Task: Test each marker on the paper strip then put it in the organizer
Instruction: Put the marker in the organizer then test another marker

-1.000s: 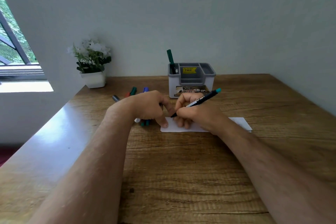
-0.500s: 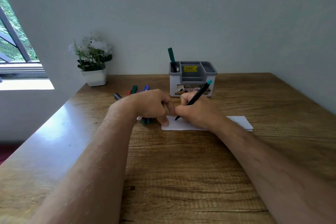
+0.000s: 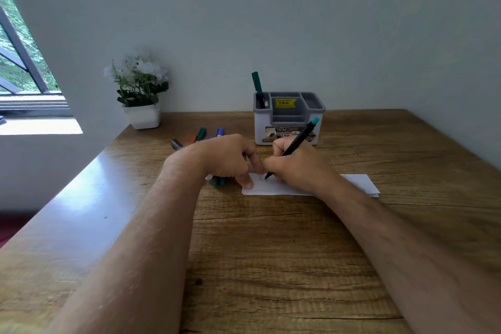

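Note:
My right hand grips a black marker with a teal end, and its tip touches the white paper strip beside a small ink mark. My left hand rests at the strip's left end. Its thumb and forefinger press the paper down, and the other fingers are hidden. The grey and white organizer stands behind my hands. A green-capped marker stands upright in its left compartment. Several loose markers lie on the table behind and under my left hand.
A white pot of white flowers stands at the back left against the wall. The wooden table's left edge runs diagonally below a window. Walls close the back and right sides.
My right hand has tipped the marker more upright and worked its tip over the paper, where a small mark now shows. My left hand has stayed on the strip's end.

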The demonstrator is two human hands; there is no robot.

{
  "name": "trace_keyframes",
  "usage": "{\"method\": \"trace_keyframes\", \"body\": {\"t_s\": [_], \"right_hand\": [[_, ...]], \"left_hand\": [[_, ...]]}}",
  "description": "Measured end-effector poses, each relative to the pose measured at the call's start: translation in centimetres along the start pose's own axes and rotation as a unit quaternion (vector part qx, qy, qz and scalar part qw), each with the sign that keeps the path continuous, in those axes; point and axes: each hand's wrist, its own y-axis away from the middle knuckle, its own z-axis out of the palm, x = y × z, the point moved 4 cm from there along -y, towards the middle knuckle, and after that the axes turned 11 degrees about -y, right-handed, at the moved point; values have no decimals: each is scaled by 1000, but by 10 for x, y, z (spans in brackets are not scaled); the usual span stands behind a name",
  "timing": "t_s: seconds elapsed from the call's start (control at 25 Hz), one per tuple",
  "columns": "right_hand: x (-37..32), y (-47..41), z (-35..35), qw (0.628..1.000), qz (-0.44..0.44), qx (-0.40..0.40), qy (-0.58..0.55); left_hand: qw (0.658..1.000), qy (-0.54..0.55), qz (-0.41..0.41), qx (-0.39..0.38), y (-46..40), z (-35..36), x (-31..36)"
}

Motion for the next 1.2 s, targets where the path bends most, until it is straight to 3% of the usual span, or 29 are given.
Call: {"method": "trace_keyframes", "body": {"t_s": [0.48,0.64,0.84,1.2], "right_hand": [[-2,1,2,1000,-6,-15,4],[1,-1,-1,998,-18,66,18],[0,10,-1,997,-45,-34,-50],[-3,7,4,997,-25,-73,-6]], "left_hand": [[1000,-12,-7,-5,-2,1,0],[1000,-9,-5,-14,-1,1,1],[1000,-6,-6,-7,0,-1,3],[1000,-3,1,-5,0,1,1]]}}
